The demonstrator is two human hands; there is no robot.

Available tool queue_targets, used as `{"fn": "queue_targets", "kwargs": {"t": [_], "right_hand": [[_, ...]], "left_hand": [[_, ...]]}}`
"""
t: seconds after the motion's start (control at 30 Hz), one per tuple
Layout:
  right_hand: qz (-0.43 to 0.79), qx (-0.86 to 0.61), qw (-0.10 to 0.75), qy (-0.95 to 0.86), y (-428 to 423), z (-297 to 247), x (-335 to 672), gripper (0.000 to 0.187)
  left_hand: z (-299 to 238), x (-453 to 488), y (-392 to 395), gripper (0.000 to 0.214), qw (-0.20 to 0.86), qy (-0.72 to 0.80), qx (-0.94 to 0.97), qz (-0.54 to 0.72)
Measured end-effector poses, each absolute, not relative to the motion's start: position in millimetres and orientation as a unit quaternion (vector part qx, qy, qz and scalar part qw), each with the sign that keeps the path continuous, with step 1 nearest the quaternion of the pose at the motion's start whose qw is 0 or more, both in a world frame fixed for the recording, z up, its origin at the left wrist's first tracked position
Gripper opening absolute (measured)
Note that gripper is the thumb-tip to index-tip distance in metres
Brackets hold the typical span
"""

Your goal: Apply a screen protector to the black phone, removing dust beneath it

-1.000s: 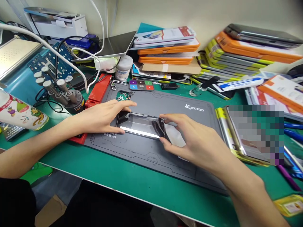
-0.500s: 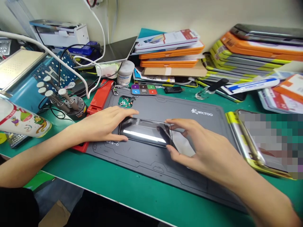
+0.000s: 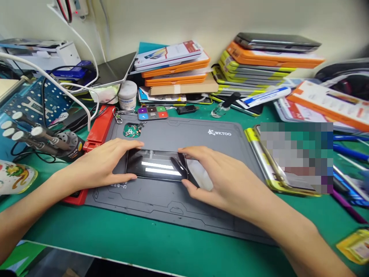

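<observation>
A black smartphone [image 3: 157, 163] lies screen up, or nearly flat, over a grey work mat [image 3: 161, 198], and two bright light strips reflect in its glass. My left hand [image 3: 105, 163] grips its left end, thumb on the near edge and fingers at the far edge. At the opposite end, my right hand [image 3: 225, 173] clasps the phone's corners between thumb and fingers. Under my right palm shows a pale, whitish thing [image 3: 200, 174] whose kind I cannot make out. Whether the phone touches the mat is unclear.
Beside my left arm are a red clamp-like tool [image 3: 99, 127] and a screwdriver holder [image 3: 70, 148]. Small parts lie in a mat recess [image 3: 133, 130]. Orange boxes [image 3: 175, 69] are stacked behind; a yellow-edged package [image 3: 259, 161] sits at right.
The view has swung right, so the bench things appear further left. Both hands stay on the phone's ends, and its screen now reflects two light strips instead of one.
</observation>
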State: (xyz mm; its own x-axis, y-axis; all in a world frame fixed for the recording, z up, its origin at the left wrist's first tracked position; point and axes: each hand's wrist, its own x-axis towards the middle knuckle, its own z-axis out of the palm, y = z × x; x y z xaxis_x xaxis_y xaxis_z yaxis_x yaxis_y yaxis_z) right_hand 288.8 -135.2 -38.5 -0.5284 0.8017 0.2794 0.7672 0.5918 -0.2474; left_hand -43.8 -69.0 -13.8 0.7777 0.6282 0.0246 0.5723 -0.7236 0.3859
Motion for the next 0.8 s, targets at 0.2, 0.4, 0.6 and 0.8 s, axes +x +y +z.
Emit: {"fn": "queue_targets", "kwargs": {"t": [0.2, 0.4, 0.6, 0.8], "right_hand": [[0.047, -0.445, 0.196, -0.873, -132.3, -36.7, 287.9, 0.050], [0.044, -0.445, 0.191, -0.874, -132.1, -34.1, 286.5, 0.047], [0.038, -0.439, 0.190, -0.877, -131.8, -32.8, 286.7, 0.044], [0.059, -0.442, 0.186, -0.875, -131.0, -30.2, 289.0, 0.044]], "left_hand": [[-13.6, -43.3, -69.1, 0.070, 0.148, 0.325, 0.932, 0.064], [-13.2, -44.8, -67.9, 0.072, 0.144, 0.331, 0.930, 0.063], [-12.0, -42.4, -68.3, 0.071, 0.129, 0.329, 0.933, 0.068], [-11.3, -42.7, -66.6, 0.070, 0.109, 0.316, 0.941, 0.058]]}}
